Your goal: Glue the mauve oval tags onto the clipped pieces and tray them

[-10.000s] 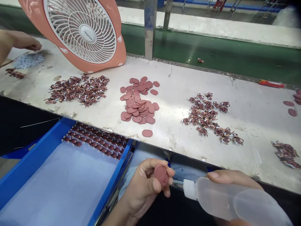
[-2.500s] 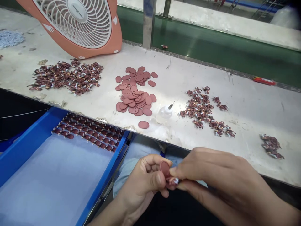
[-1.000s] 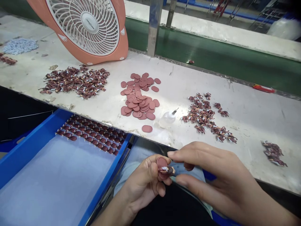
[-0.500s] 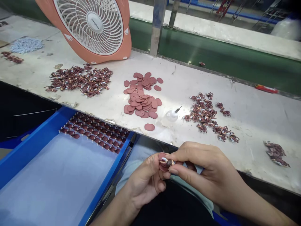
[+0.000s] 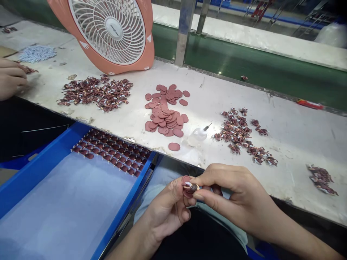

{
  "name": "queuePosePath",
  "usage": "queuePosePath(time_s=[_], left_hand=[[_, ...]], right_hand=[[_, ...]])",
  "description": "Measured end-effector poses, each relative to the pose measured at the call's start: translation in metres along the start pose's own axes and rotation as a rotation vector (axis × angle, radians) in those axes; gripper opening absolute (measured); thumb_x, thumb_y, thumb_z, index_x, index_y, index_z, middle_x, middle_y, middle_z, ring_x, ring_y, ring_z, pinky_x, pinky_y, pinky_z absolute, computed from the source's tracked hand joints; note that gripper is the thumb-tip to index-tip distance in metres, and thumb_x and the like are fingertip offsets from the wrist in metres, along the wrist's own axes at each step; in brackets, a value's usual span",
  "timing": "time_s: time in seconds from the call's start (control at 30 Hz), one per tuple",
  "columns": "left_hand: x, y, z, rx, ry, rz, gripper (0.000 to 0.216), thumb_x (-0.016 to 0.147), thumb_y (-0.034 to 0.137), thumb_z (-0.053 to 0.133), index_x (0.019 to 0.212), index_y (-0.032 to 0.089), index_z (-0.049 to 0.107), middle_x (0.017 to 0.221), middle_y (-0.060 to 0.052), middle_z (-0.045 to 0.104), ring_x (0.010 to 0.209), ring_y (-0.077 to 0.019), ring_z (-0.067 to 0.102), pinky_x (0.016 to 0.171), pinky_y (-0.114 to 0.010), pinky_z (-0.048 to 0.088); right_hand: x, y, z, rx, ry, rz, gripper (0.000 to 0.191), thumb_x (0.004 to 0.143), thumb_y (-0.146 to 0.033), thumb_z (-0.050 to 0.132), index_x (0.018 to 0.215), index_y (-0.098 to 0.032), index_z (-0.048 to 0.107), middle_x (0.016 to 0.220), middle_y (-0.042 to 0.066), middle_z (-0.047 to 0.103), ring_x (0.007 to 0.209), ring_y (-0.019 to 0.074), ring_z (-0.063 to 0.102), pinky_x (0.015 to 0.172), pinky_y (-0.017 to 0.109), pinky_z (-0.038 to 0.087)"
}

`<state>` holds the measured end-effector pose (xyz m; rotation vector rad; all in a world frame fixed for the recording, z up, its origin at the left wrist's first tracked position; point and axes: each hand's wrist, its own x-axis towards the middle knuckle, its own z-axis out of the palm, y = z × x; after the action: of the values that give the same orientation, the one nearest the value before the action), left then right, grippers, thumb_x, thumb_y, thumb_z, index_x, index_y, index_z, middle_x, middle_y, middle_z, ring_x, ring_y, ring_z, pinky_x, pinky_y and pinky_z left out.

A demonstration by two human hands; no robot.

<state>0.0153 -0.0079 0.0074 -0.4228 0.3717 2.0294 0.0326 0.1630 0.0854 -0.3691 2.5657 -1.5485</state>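
Observation:
Between thumb and fingers, my left hand point(image 5: 169, 206) pinches a reddish-brown oval base point(image 5: 185, 179). My right hand point(image 5: 230, 195) grips a small dark-brown figurine point(image 5: 193, 187) with white and orange bits, pressed against that base. Fingers partly cover both pieces, so the contact between them is hidden. On the table ahead lie a heap of oval bases point(image 5: 165, 112) and one single base point(image 5: 174, 146) near the edge. A clear squeeze bottle point(image 5: 197, 136) with a needle tip lies beside them. Loose figurines point(image 5: 235, 130) are scattered to the right.
An orange fan point(image 5: 114, 36) stands at the back left, behind a larger figurine pile point(image 5: 94, 92). Below the table edge, a blue tray point(image 5: 127, 202) holds rows of assembled pieces point(image 5: 111, 150). Another person's hand point(image 5: 11, 77) is at far left. A red cutter point(image 5: 310, 104) lies at right.
Another person's hand has come into view at the far left, by the small figurines there. The view has shifted slightly; my hands keep nearly the same hold.

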Motion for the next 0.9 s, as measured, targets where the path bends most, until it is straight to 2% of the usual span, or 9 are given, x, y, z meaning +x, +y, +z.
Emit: queuePosePath(time_s=[0.1, 0.17, 0.27, 0.33, 0.43, 0.53, 0.73, 0.8, 0.9], left_hand=[[0.001, 0.003, -0.003, 0.057, -0.109, 0.013, 0.028, 0.069, 0.041, 0.079, 0.081, 0.017, 0.073, 0.079, -0.001, 0.072, 0.073, -0.0107, 0.070, 0.043, -0.010, 0.051], [0.000, 0.005, -0.003, 0.118, -0.113, 0.042, 0.039, 0.068, 0.051, 0.076, 0.088, 0.018, 0.073, 0.088, -0.005, 0.071, 0.083, -0.0147, 0.069, 0.044, -0.011, 0.051], [-0.004, 0.005, -0.002, 0.246, 0.078, 0.244, 0.044, 0.066, 0.051, 0.079, 0.095, 0.019, 0.071, 0.092, -0.004, 0.068, 0.075, -0.0123, 0.065, 0.044, -0.012, 0.049], [-0.006, 0.003, 0.001, 0.329, 0.233, 0.441, 0.037, 0.062, 0.043, 0.084, 0.088, 0.020, 0.070, 0.078, 0.001, 0.064, 0.060, -0.0074, 0.056, 0.042, -0.013, 0.046], [-0.008, 0.001, 0.005, 0.428, 0.328, 0.623, 0.031, 0.060, 0.035, 0.087, 0.078, 0.020, 0.068, 0.067, 0.004, 0.059, 0.051, -0.0049, 0.047, 0.041, -0.013, 0.041], [-0.008, 0.001, 0.006, 0.495, 0.381, 0.681, 0.026, 0.061, 0.033, 0.087, 0.076, 0.020, 0.069, 0.070, 0.004, 0.060, 0.052, -0.0054, 0.046, 0.041, -0.014, 0.039], [-0.011, 0.006, 0.006, 0.473, 0.478, 0.699, 0.025, 0.067, 0.037, 0.082, 0.074, 0.019, 0.067, 0.066, 0.004, 0.057, 0.045, -0.0034, 0.041, 0.039, -0.016, 0.034], [-0.013, 0.010, 0.003, 0.465, 0.520, 0.705, 0.025, 0.068, 0.038, 0.080, 0.075, 0.019, 0.066, 0.070, 0.003, 0.059, 0.046, -0.0038, 0.043, 0.040, -0.016, 0.035], [-0.021, 0.029, -0.016, 0.597, 0.723, 0.839, 0.025, 0.071, 0.040, 0.075, 0.080, 0.019, 0.064, 0.082, -0.001, 0.065, 0.057, -0.0089, 0.054, 0.042, -0.018, 0.039]], right_hand=[[0.001, 0.000, 0.001, -0.008, 0.045, -0.052, 0.014, 0.088, -0.013, 0.065, 0.097, -0.022, 0.069, 0.076, -0.003, 0.066, 0.064, 0.0073, 0.058, 0.058, 0.018, 0.045], [0.002, 0.002, 0.004, -0.052, 0.109, -0.122, 0.017, 0.089, -0.012, 0.064, 0.102, -0.021, 0.069, 0.075, -0.003, 0.066, 0.062, 0.0072, 0.058, 0.057, 0.018, 0.046], [0.003, 0.009, 0.013, -0.240, 0.258, -0.252, 0.017, 0.087, -0.010, 0.064, 0.103, -0.016, 0.068, 0.076, 0.001, 0.065, 0.065, 0.0097, 0.059, 0.059, 0.020, 0.048], [0.003, 0.016, 0.022, -0.415, 0.353, -0.352, 0.022, 0.085, -0.007, 0.066, 0.106, -0.011, 0.066, 0.077, 0.004, 0.066, 0.068, 0.0128, 0.059, 0.060, 0.024, 0.049], [0.004, 0.024, 0.034, -0.604, 0.402, -0.495, 0.033, 0.081, -0.001, 0.069, 0.113, -0.005, 0.063, 0.078, 0.008, 0.067, 0.069, 0.0168, 0.059, 0.061, 0.029, 0.049], [0.006, 0.028, 0.044, -0.643, 0.387, -0.570, 0.035, 0.080, 0.000, 0.069, 0.114, -0.003, 0.062, 0.076, 0.009, 0.066, 0.067, 0.0180, 0.058, 0.058, 0.030, 0.048], [0.016, 0.030, 0.057, -0.662, 0.358, -0.554, 0.034, 0.081, -0.003, 0.070, 0.113, -0.007, 0.062, 0.078, 0.007, 0.068, 0.065, 0.0168, 0.058, 0.058, 0.030, 0.047], [0.016, 0.027, 0.060, -0.680, 0.349, -0.592, 0.034, 0.080, -0.005, 0.072, 0.113, -0.005, 0.063, 0.073, 0.006, 0.067, 0.060, 0.0160, 0.058, 0.056, 0.030, 0.046], [0.011, 0.020, 0.058, -0.671, 0.297, -0.657, 0.026, 0.081, -0.006, 0.071, 0.107, -0.006, 0.065, 0.067, 0.003, 0.067, 0.053, 0.0145, 0.058, 0.051, 0.030, 0.046]])
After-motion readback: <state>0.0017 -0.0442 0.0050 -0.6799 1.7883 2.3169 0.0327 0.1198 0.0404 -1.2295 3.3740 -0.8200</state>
